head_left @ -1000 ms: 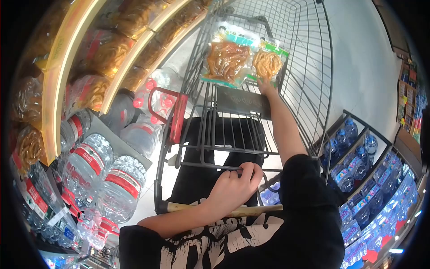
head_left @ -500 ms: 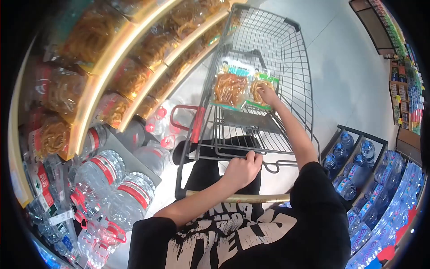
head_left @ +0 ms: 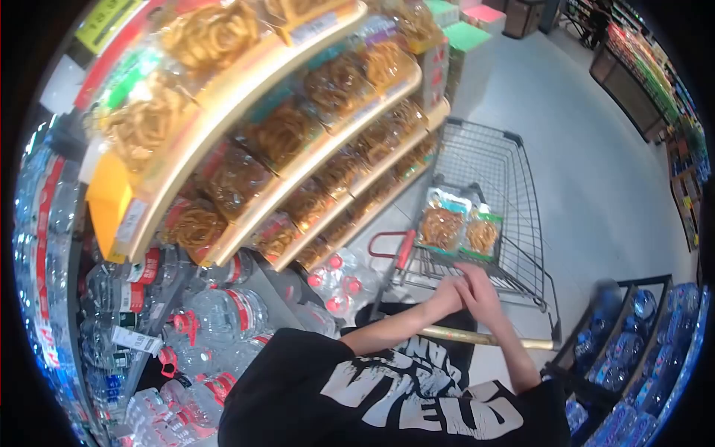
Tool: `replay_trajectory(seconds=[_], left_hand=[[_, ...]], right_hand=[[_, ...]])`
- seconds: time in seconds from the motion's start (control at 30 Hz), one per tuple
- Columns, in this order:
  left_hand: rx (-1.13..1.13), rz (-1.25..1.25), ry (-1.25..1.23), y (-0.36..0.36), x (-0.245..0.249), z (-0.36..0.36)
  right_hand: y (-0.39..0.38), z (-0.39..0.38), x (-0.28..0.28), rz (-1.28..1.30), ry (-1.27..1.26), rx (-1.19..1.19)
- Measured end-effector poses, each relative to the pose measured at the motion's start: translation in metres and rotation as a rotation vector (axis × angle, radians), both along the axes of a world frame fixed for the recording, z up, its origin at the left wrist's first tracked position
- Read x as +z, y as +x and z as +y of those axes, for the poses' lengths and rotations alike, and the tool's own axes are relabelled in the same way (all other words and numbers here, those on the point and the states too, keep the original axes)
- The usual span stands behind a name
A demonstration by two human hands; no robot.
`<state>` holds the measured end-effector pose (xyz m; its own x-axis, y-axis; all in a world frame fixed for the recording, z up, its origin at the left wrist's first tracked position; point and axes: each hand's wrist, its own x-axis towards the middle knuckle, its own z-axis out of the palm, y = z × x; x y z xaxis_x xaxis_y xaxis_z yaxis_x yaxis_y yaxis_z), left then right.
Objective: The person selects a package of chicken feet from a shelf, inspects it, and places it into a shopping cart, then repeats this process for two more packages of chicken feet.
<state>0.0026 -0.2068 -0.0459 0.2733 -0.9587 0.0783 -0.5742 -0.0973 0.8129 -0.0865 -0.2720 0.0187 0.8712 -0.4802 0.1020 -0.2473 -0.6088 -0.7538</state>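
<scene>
aisle: left hand [head_left: 445,299], right hand [head_left: 482,295] meet at cart [head_left: 480,158] rim; grip unclear.

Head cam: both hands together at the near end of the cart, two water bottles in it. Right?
Not quite. The cart holds two snack packets, side by side, not water bottles. The water bottles sit on the shelves outside it. The rest stands: the left hand and right hand are together at the cart's near end, as the head view shows.

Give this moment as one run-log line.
left hand: at cart rear | right hand: beside left hand | snack packets: inside cart
</scene>
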Motion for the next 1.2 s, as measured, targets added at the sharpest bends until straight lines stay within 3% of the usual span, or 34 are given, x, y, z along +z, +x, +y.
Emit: replay_trajectory(seconds=[0.1, 0.13, 0.17, 0.23, 0.27, 0.3, 0.37, 0.43, 0.47, 0.53, 0.57, 0.67, 0.7, 0.83, 0.9, 0.93, 1.0, 1.1, 1.13, 1.2], left_hand=[[-0.101, 0.017, -0.024, 0.006, -0.036, -0.011], [-0.134, -0.053, 0.18, 0.009, -0.016, -0.018], [-0.108, -0.056, 0.159, 0.015, -0.007, -0.023], [0.022, 0.193, -0.112, 0.02, 0.003, -0.018], [0.049, 0.35, -0.076, 0.029, -0.012, -0.025], [0.067, 0.337, -0.092, 0.043, -0.004, -0.025], [0.309, 0.335, -0.332, 0.074, 0.027, -0.009], [0.473, 0.157, -0.384, 0.12, 0.08, 0.025], [0.548, 0.171, -0.452, 0.148, 0.081, 0.039], [0.749, 0.0, -0.394, 0.198, 0.129, 0.083], [0.779, -0.109, -0.563, 0.218, 0.155, 0.103], [0.996, -0.437, -0.619, 0.274, 0.229, 0.166], [1.032, -0.651, -0.722, 0.303, 0.245, 0.185], [1.228, -0.879, -0.79, 0.375, 0.323, 0.24], [1.381, -1.169, -0.654, 0.432, 0.333, 0.265], [1.382, -1.171, -0.651, 0.445, 0.336, 0.269], [1.483, -0.8, -0.43, 0.456, 0.342, 0.269], [1.429, -0.641, -0.435, 0.462, 0.337, 0.262], [1.421, -0.593, -0.501, 0.464, 0.329, 0.26], [1.406, -0.699, -0.364, 0.459, 0.328, 0.256]], right_hand=[[-0.014, 0.042, -0.015, -0.059, -0.101, -0.233], [-0.012, 0.045, -0.017, -0.095, -0.116, -0.377], [-0.006, 0.042, -0.018, -0.104, -0.136, -0.352], [-0.002, 0.047, -0.016, -0.06, -0.089, -0.498], [-0.002, 0.04, -0.022, -0.067, -0.039, -0.495], [-0.002, 0.036, -0.023, -0.082, -0.046, -0.474], [-0.005, 0.032, -0.027, 0.052, -0.093, -0.309], [0.002, 0.028, -0.029, 0.055, -0.126, -0.229], [0.005, 0.029, -0.031, 0.071, -0.153, -0.175], [0.002, 0.032, -0.036, 0.088, -0.17, -0.104], [0.003, 0.032, -0.039, 0.108, -0.153, -0.124], [0.008, 0.027, -0.046, 0.114, -0.119, -0.18], [0.011, 0.026, -0.046, 0.105, -0.115, -0.166], [0.011, 0.024, -0.046, 0.096, -0.12, -0.158], [0.01, 0.023, -0.048, 0.101, -0.137, -0.168], [0.009, 0.022, -0.048, 0.101, -0.135, -0.166], [0.009, 0.022, -0.049, 0.151, -0.152, -0.202], [0.006, 0.023, -0.047, 0.127, -0.169, -0.224], [0.004, 0.024, -0.045, 0.146, -0.167, -0.24], [0.005, 0.025, -0.044, 0.139, -0.226, -0.252]])
